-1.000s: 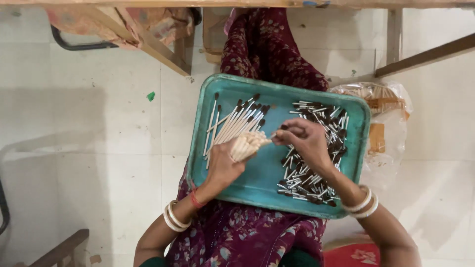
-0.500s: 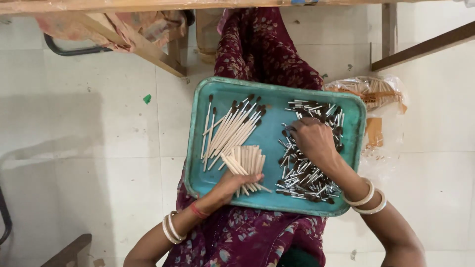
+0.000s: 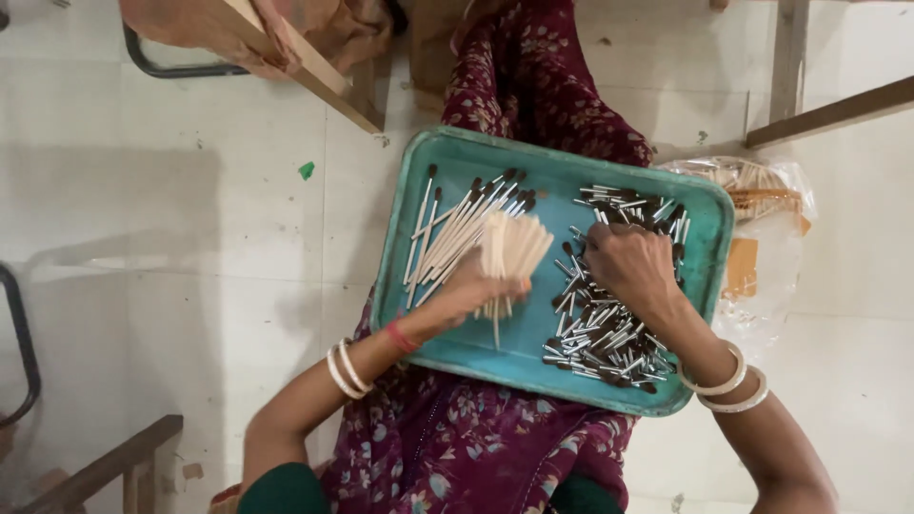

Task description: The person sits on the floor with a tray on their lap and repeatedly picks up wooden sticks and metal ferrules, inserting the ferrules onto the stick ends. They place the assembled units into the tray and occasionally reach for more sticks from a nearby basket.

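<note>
Both forearms reach forward over the teal tray [image 3: 709, 249] on the lap. The left hand [image 3: 471, 290] is curled closed at its middle; the right hand [image 3: 628, 266] rests knuckles-up, fingers bent down, toward its right side.

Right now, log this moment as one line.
left hand: holds bundle of plain sticks | right hand: on pile of short metal pieces | teal tray: on lap
</note>
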